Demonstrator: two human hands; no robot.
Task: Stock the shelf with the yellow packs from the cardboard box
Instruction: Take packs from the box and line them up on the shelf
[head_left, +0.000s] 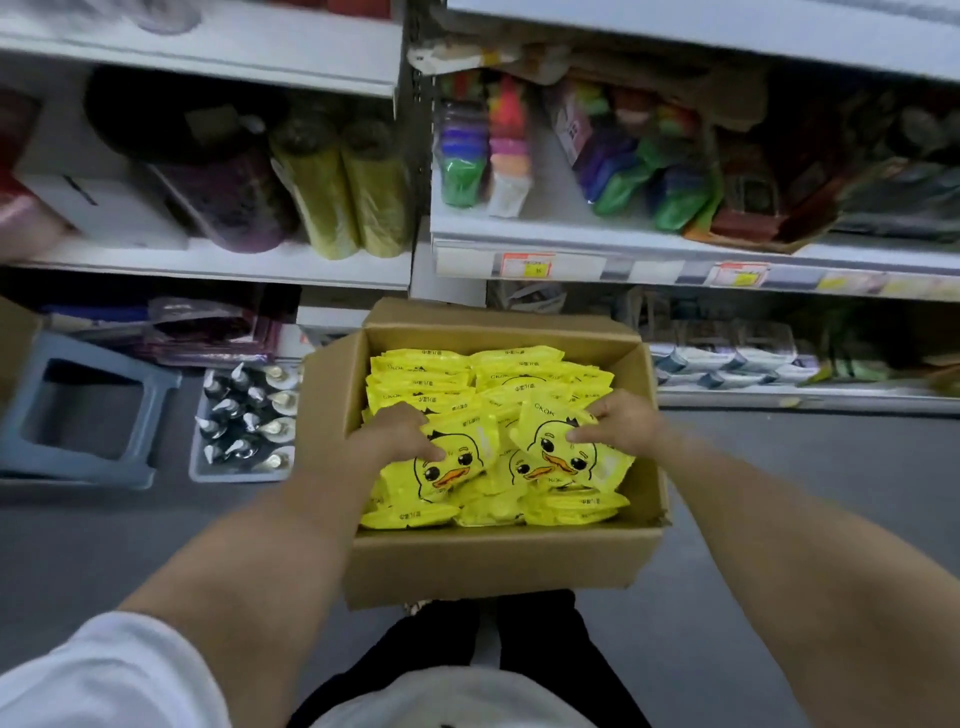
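Note:
An open cardboard box (498, 566) stands on the floor in front of my legs, filled with several yellow packs (467, 384) printed with a duck face. My left hand (400, 431) grips one duck pack (457, 462) at the box's left side, thumb on its face. My right hand (623, 423) pinches another duck pack (561, 447) at the right side, tilted up from the pile. The shelf (571, 260) rises right behind the box.
A blue-grey plastic stool (78, 415) and a tray of dark pump bottles (244, 421) stand on the floor at left. Shelves hold yellow-green rolls (343, 192), colourful packets (649, 171) and boxes. Grey floor lies to the right of the box.

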